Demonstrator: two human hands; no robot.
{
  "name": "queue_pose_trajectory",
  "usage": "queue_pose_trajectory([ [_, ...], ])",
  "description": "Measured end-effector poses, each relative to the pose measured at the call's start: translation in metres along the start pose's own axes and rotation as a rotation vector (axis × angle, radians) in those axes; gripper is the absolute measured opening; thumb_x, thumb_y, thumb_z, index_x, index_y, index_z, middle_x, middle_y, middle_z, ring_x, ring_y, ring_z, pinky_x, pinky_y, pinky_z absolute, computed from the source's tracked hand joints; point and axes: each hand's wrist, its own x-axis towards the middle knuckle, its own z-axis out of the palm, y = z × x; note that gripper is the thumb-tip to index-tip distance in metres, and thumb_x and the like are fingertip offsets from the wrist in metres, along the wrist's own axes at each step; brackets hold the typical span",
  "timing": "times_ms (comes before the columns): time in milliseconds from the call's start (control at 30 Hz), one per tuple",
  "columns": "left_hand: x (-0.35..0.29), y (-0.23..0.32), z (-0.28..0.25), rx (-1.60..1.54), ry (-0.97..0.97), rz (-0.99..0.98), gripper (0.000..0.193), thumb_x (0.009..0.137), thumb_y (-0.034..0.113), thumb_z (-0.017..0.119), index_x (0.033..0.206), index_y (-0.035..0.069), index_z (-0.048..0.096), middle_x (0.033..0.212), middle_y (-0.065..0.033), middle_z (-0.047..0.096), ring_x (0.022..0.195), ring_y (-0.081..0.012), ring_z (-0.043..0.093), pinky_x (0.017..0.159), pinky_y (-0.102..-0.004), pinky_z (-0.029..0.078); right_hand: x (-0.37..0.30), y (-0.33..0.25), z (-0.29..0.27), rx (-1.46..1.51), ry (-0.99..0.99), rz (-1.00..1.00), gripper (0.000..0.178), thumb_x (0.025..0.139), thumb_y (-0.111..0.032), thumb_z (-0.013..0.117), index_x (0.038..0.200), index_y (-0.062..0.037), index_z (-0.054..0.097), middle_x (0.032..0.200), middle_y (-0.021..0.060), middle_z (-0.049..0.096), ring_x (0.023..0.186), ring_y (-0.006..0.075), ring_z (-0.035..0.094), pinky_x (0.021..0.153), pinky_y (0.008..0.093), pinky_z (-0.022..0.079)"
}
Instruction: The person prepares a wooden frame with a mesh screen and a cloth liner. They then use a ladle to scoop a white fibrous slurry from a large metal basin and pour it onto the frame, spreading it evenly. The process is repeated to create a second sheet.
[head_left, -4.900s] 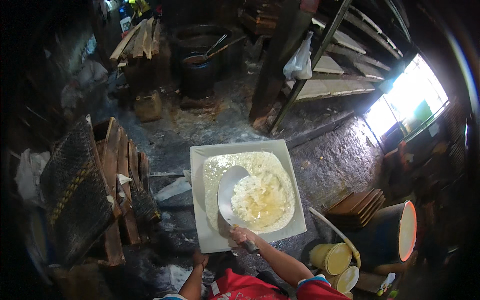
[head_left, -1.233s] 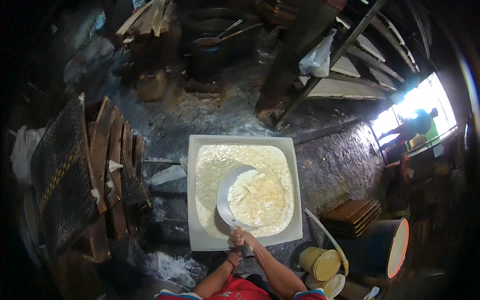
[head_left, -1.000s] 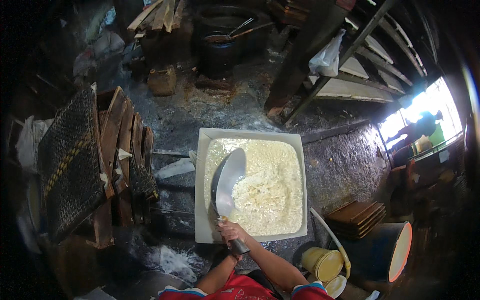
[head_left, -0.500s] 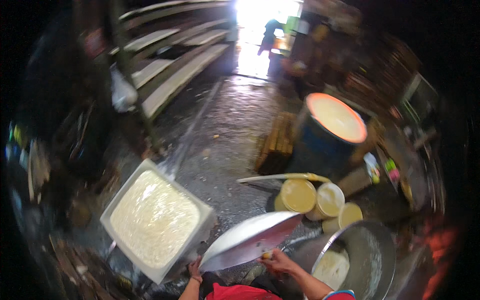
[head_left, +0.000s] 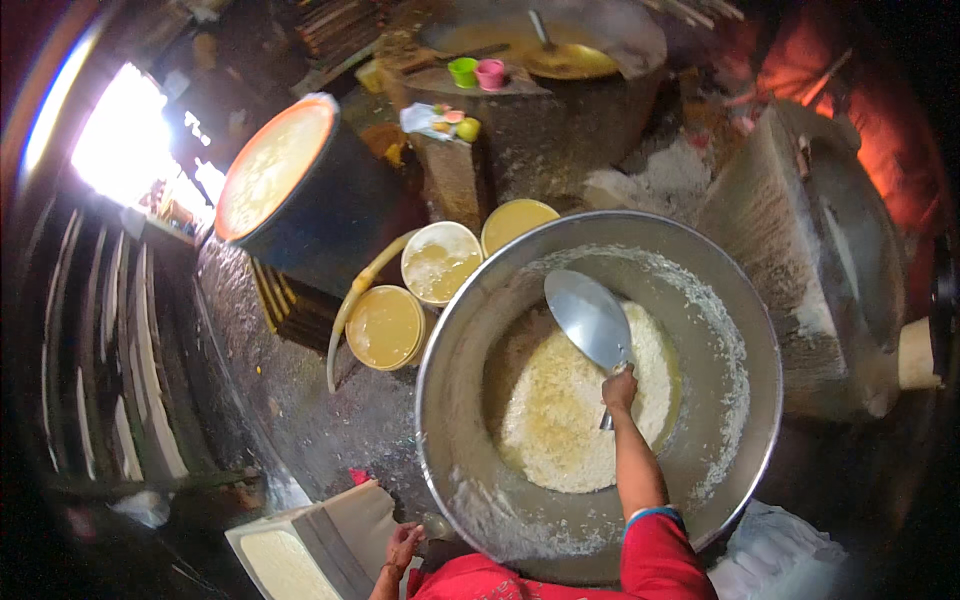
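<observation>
Scoop (head_left: 590,318) in pot (head_left: 455,395), over white mash (head_left: 560,430); blade ahead-left of right hand (head_left: 619,388), long axis slanting away-left. Right hand nearer, clamped on handle. Left hand (head_left: 403,545) outside pot, grip unclear.

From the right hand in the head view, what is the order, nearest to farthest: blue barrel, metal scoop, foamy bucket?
From the right hand:
1. Metal scoop, in its grip.
2. Foamy bucket, to its left.
3. Blue barrel, farther left, past the bucket.
</observation>
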Motion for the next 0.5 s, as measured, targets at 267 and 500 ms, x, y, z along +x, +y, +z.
queue_pose_trajectory([
  [267, -0.007, 0.041, 0.008, 0.242, 0.101, -0.263, 0.028, 0.09, 0.022, 0.059, 0.108, 0.0, 0.053, 0.096, -0.0137, 0.065, 0.086, -0.0252, 0.066, 0.069, -0.0334, 0.052, 0.135, 0.154, 0.139, -0.21, -0.255, -0.185, 0.032, 0.073, -0.002, 0.055, 0.103, 0.0057, 0.049, 0.088, 0.0289, 0.061, 0.082, 0.0422, 0.061, 0.074, 0.0469, 0.049],
  [500, -0.033, 0.038, 0.007, 0.329, 0.162, -0.283, 0.043, 0.091, 0.03, 0.056, 0.121, 0.0, 0.051, 0.108, -0.0093, 0.063, 0.095, -0.023, 0.063, 0.078, -0.0368, 0.053, 0.089, 0.246, 0.231, 0.165, -0.932, 0.299, 0.017, 0.074, -0.008, 0.067, 0.079, 0.0048, 0.056, 0.067, 0.0157, 0.062, 0.049, 0.0226, 0.058, 0.041, 0.0361, 0.046],
])
